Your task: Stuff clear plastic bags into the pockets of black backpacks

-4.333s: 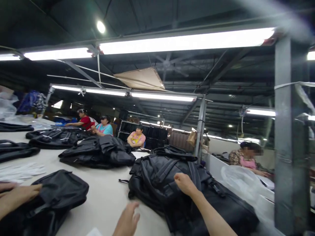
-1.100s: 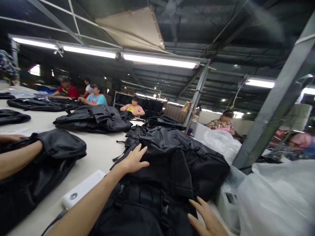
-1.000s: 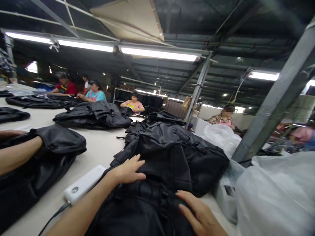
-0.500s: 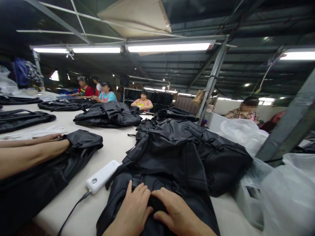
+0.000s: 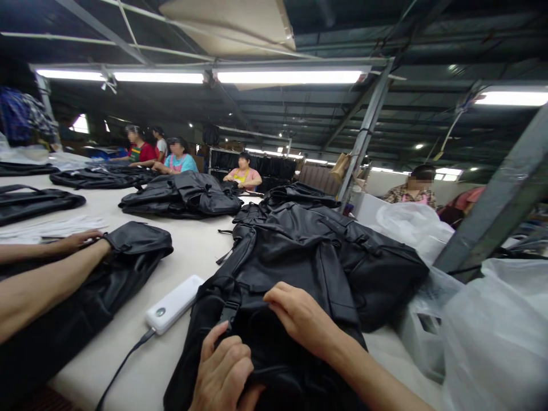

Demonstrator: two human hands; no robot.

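Note:
A black backpack [image 5: 299,251] lies flat on the pale table [image 5: 188,251] right in front of me, on top of a pile of the same bags. My left hand [image 5: 225,371] is at the bag's near end, fingers curled and gripping its fabric beside a strap buckle. My right hand [image 5: 299,317] sits a little farther up the bag, fingers bent and pinching a fold of it. Both hands are closed on the bag and lie close together.
A white power bank [image 5: 173,311] with a cable lies left of the bag. A co-worker's arms [image 5: 51,274] rest on another black bag [image 5: 128,251]. More bag piles [image 5: 184,197] lie beyond. Plastic bags [image 5: 492,331] and a slanting metal post [image 5: 492,217] stand at right. People sit at the far end.
My hands have gone from lying flat on the bag to gripping its fabric; the left drew back toward me, the right slid slightly up. The view shifted a little.

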